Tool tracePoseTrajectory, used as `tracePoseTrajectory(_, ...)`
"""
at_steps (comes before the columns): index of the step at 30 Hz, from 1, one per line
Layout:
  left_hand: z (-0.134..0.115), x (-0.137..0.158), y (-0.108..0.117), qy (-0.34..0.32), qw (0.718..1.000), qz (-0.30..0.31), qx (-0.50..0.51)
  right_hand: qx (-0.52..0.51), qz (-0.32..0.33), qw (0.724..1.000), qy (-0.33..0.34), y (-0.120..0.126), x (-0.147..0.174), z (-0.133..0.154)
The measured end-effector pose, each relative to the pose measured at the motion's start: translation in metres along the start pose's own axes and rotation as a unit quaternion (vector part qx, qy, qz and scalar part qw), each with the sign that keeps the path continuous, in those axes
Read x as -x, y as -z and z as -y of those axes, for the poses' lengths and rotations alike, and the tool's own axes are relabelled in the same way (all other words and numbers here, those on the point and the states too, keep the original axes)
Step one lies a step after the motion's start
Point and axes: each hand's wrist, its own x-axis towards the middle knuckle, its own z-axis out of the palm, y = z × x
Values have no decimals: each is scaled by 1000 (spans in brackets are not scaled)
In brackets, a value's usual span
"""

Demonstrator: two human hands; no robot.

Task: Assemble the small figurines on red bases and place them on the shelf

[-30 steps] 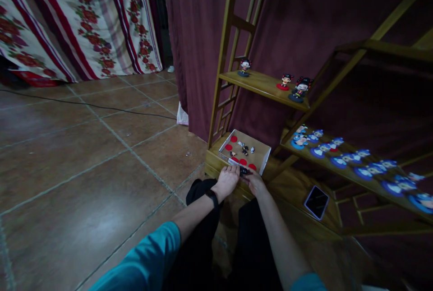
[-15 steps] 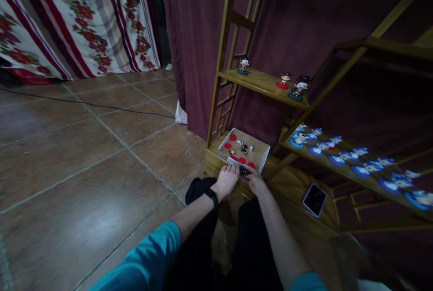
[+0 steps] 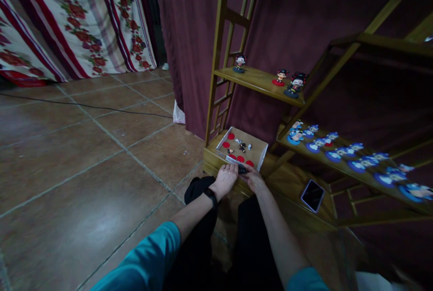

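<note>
My left hand (image 3: 226, 180) and my right hand (image 3: 253, 179) are close together at the near edge of a shallow cardboard box (image 3: 256, 143). Between them they grip a small black piece (image 3: 242, 169), partly covered by fingers, so its exact kind is unclear. Both hands have their fingers curled in on it. Inside the box lie several red discs (image 3: 231, 136) and several small figurine parts (image 3: 242, 147), some dark, some pale. The box rests on the low left end of a wooden shelf unit (image 3: 216, 149).
A mid shelf (image 3: 259, 80) bears three figurines, including a large dark one (image 3: 296, 85). Several blue-and-white figurines (image 3: 334, 152) line the lower right shelf. A phone (image 3: 312, 196) lies on the bottom board. A dark cable (image 3: 101, 108) crosses the tiled floor.
The view has shifted slightly, so the shelves sit a little further left. Both hands stay at the box's near edge with the black piece, their grip only slightly altered.
</note>
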Motion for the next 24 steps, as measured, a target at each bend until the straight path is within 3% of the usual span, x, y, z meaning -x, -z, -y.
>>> tracePoseTrajectory(14,-1,0,0,-14,1000,0,-28,17,-4,1000,1,1,-2,-1)
tracePoseTrajectory(24,2,-1,0,47,995,16,91,10,25,1000,-10,1,1,2)
